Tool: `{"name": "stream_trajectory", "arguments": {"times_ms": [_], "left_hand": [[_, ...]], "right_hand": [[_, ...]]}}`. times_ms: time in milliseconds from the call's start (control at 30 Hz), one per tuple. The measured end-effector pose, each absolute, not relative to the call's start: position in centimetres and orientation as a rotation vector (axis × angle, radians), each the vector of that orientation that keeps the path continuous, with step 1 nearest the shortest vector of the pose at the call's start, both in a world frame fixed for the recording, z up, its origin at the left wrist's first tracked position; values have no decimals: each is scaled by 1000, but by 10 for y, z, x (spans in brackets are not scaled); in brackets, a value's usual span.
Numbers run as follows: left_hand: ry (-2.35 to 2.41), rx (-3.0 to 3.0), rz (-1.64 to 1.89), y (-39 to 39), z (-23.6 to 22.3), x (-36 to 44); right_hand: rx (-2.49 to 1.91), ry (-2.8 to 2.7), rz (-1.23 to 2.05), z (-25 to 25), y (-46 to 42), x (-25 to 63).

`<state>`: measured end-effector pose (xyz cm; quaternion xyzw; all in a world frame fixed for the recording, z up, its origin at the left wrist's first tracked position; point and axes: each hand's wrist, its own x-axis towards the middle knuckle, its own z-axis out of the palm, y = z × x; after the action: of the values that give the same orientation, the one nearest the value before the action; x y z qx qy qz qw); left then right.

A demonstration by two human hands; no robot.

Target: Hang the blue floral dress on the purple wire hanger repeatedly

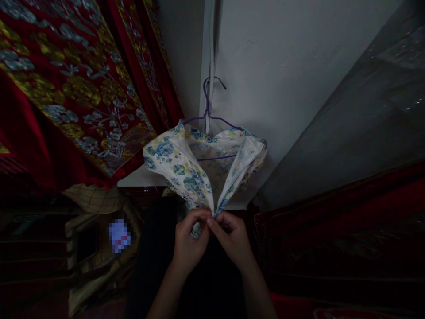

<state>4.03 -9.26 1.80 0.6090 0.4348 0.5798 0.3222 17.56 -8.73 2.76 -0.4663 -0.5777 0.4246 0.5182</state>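
A white garment with blue and yellow flowers, seemingly a shirt [191,175], hangs on a purple hanger [207,113] against the wall. Its front falls in a V, and the two edges come together at my hands. My left hand [192,235] pinches the left front edge between thumb and fingers. Close against it, my right hand [232,232] pinches the right front edge. The fingertips of both hands touch or nearly touch. Any button between them is hidden. Below the hands, the rest of the shirt is mostly covered and dark.
Red cloth [93,88] with gold and silver embroidery hangs at the left. A pale strap [211,44] runs down the white wall [282,66] to the hanger. A wooden chair or stand [96,283] is at lower left. Plastic-like sheeting [381,102] covers the right side.
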Motion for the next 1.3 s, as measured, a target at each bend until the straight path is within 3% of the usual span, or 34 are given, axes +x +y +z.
{"name": "stream_trajectory", "arguments": {"times_ms": [1300], "left_hand": [[1193,1571,1620,-98,11,33]], "right_hand": [[-1155,-1514,1087,26,-87,169]]}}
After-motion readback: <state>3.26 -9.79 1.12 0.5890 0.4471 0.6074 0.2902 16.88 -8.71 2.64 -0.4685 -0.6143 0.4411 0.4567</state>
